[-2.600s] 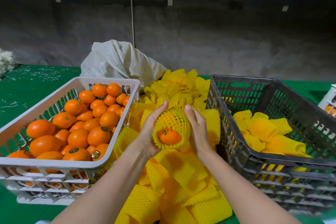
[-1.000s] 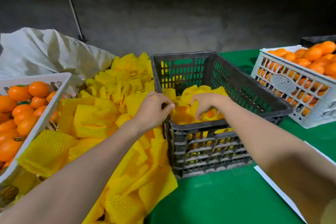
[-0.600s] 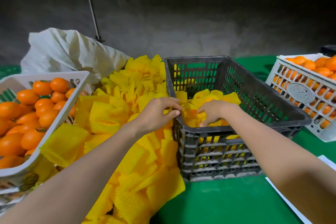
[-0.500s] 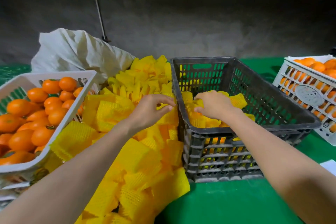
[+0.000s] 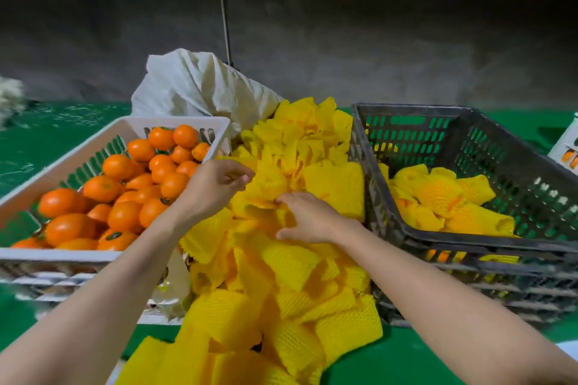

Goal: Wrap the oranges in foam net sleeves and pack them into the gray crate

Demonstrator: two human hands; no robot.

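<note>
Scanning from frame left: oranges (image 5: 125, 212) are sitting in the white crate (image 5: 78, 255); my left hand (image 5: 215, 187) is curling over the foam sleeves (image 5: 291, 262) — gripping or not, I cannot tell — my right hand (image 5: 309, 219) is pressing them, fingers spread, near the gray crate (image 5: 409, 109). I'm risking lifting tangled sleeves together.

Lit softly from above, perhaps by a lamp out of view. Bright on sleeves (image 5: 291, 262) and oranges (image 5: 125, 216), dim and murky on the wall (image 5: 344, 40). Smeared by motion along the crate (image 5: 500, 278) front. Bowed toward the corners.
</note>
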